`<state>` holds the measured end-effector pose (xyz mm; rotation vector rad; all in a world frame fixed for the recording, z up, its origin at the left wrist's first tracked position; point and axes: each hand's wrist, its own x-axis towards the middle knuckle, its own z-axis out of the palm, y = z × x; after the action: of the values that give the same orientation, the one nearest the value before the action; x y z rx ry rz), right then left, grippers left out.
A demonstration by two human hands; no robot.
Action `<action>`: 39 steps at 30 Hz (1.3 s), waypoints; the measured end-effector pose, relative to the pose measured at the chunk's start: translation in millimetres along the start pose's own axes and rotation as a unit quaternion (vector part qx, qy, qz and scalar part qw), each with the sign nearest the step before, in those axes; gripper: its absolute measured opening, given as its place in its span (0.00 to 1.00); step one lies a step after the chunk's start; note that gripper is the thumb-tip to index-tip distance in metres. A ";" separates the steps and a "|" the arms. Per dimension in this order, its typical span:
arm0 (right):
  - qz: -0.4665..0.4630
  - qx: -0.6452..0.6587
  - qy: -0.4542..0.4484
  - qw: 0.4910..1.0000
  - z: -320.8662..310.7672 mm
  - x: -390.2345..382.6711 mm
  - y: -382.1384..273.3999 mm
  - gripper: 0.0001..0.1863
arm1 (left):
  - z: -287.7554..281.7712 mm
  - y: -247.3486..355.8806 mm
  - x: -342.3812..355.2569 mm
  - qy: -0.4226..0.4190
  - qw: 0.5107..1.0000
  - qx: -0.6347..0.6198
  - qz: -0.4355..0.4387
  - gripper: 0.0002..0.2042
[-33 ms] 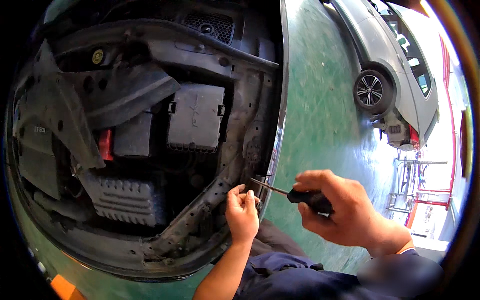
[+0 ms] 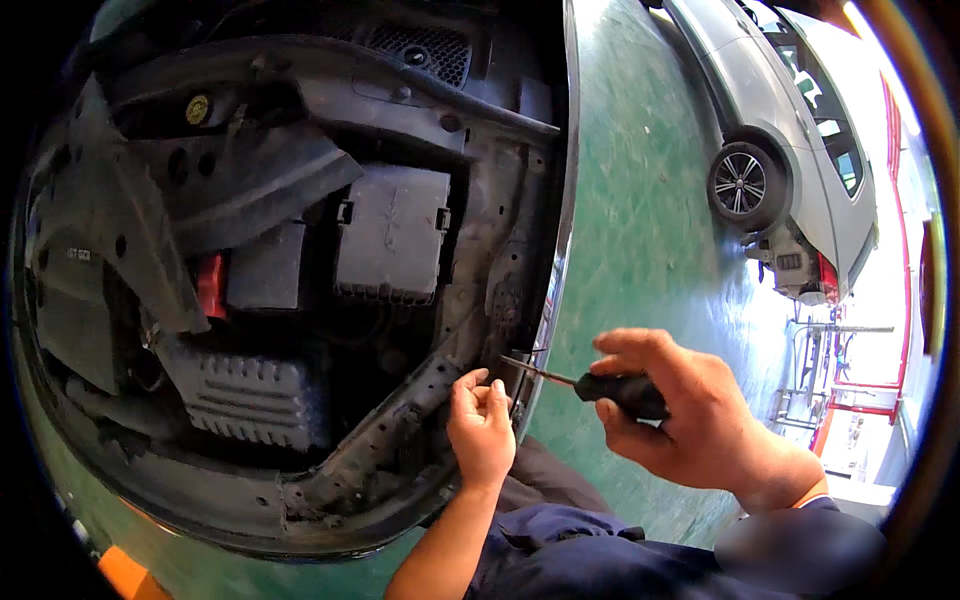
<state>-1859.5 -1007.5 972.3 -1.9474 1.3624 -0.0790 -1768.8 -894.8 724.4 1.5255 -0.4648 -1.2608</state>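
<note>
The right hand (image 2: 690, 420) is wrapping its fingers tight around the black handle of a screwdriver (image 2: 600, 385), thumb stretched along the top, and the thin metal shaft is pointing left, its tip sitting right at the edge of the engine bay by the fender rim (image 2: 555, 300). The left hand (image 2: 482, 425) is resting just beside that tip, fingers half curled and touching the dark perforated metal rail (image 2: 400, 425) that is running along the bay's side; whether those fingers are pinching anything is not clear, since the palm is facing away. The two hands are sitting close, the shaft bridging the small gap between them. Moving outward, the rail is curving down toward the lower rim of the bay, dusty and rust-flecked. Just above and to the left, a square black fuse box (image 2: 390, 240) with clips on its sides is sitting in the bay, and next to it a black battery cover (image 2: 265, 275) with a red terminal cap (image 2: 210, 285) is showing at its left. Below those, a ribbed grey housing (image 2: 250, 395) is lying low in the bay. A yellow cap (image 2: 197, 108) is glinting near the top left. Beyond the fender, the green workshop floor (image 2: 640, 230) is stretching away to a silver car (image 2: 790, 130) parked well apart, one wheel showing. Dark blue sleeves (image 2: 570, 555) are filling the lower edge.
</note>
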 end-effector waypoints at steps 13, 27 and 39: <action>-0.242 -0.340 -0.100 0.903 -38.1 16.9 17.9 0.16 | 2.5 -12.1 15.5 0.083 0.948 0.238 0.195 0.11; -0.428 -0.316 -0.091 0.841 -40.9 42.8 25.1 0.19 | 19.7 -22.2 10.4 0.112 0.848 0.444 0.266 0.36; -0.406 -0.339 -0.070 0.846 -39.4 37.9 21.1 0.21 | 20.3 -29.8 11.1 0.154 0.849 0.417 0.285 0.39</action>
<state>-1877.1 -1063.3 974.8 -2.9483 0.3753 0.1662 -1791.7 -902.2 695.3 2.0281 -1.2510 -0.3044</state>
